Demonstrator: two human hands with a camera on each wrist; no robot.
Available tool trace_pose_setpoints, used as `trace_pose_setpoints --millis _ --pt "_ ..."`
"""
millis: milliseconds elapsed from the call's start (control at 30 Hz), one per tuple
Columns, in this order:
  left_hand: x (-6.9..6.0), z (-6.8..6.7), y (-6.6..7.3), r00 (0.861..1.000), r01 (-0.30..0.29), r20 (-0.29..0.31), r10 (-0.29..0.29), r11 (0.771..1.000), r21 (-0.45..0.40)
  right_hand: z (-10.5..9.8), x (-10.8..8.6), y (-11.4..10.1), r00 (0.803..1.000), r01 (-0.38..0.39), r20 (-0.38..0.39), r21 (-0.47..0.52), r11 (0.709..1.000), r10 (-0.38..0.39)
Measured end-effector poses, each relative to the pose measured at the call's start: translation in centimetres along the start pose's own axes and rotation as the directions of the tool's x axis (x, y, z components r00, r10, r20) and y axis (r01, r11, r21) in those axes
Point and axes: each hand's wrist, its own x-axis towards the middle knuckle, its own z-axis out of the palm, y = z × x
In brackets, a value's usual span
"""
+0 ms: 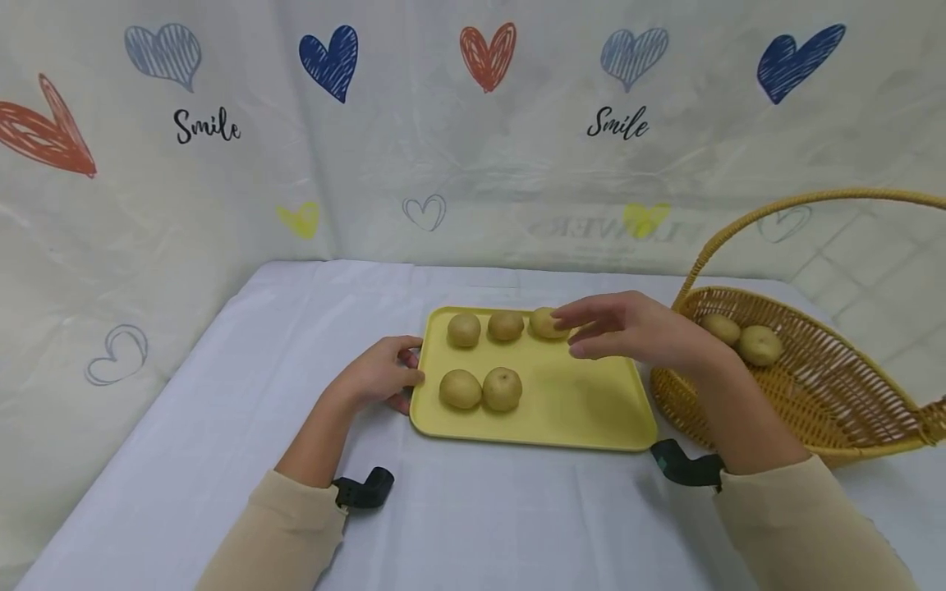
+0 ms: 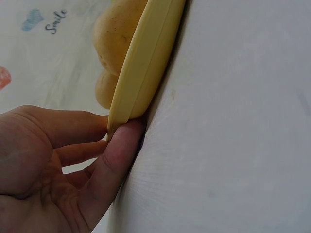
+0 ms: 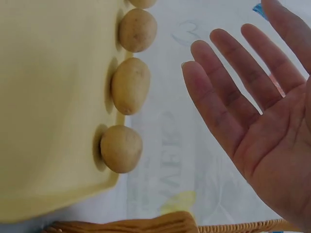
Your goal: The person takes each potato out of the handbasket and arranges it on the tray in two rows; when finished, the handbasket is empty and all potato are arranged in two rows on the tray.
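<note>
Head view: my left hand [image 1: 380, 372] pinches the rim of a smooth yellow tray [image 1: 591, 406]; my right hand [image 1: 643, 330] hangs empty above it, fingers apart. Tan, roundish potatoes [image 1: 502, 389] sit there in two rows, two more in the wicker basket [image 1: 879, 451]. Judged step: filling rows; next likely needs a cupped grip basket-side.

A white-clothed table [image 1: 502, 525] spreads under the left fingers [image 1: 405, 342] and the right fingers [image 1: 594, 309]. Directly on it lie a yellow tray [image 1: 569, 402], running rightward from the left fingers and passing below the right ones, and a wicker basket [image 1: 828, 402], standing to the right of the right fingers.
</note>
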Motion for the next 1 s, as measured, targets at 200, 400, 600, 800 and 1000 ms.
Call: trace_pose_setpoints --millis 200,400,600,800,1000 --pt "0.0 0.0 0.1 1.000 0.010 0.001 -0.010 1.000 0.006 -1.0 -1.1 -0.2 0.998 -0.044 -0.042 -0.046 0.998 0.042" --pt "-0.1 0.1 0.2 1.000 0.004 -0.002 -0.004 1.000 0.005 -2.1 -1.9 -0.4 0.996 -0.044 -0.081 -0.082 0.996 0.037" --pt "0.0 0.1 -0.1 1.000 -0.002 -0.002 0.001 1.000 -0.009 -2.8 -2.3 -0.3 0.994 -0.061 -0.094 -0.095 0.994 0.052" --pt "0.1 0.1 -0.2 1.000 -0.008 0.003 0.008 1.000 -0.017 -3.4 -2.7 -0.2 0.988 -0.102 -0.123 -0.101 0.990 0.089" --pt "0.0 0.1 -0.1 1.000 -0.008 0.003 0.008 1.000 -0.010 -4.1 -3.3 0.0 0.990 -0.080 -0.124 -0.096 0.992 0.067"
